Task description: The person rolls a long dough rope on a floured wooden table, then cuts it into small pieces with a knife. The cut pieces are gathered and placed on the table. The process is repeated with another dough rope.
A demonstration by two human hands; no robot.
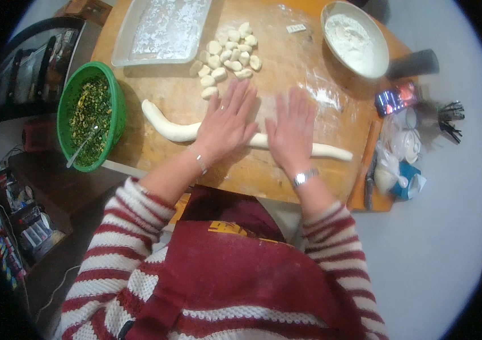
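A long rope of pale dough (177, 131) lies across the wooden board, its left end curving away from me. My left hand (229, 121) presses flat on the rope's middle, fingers apart. Further right, my right hand (292, 127) also lies palm down over the rope, slightly blurred. Neither hand is closed around the dough; the parts beneath the palms are hidden. Just beyond my left fingertips sits a cluster of small cut dough pieces (233, 66).
A green bowl of chopped greens filling (117, 97) with a spoon (81, 146) stands left. A floured plastic tray (156, 59) and a flour bowl (379, 63) are at the back. Along the right edge lie a wooden stick (366, 159) and plastic bags (387, 170). Loose flour (323, 95) dusts the board (266, 182).
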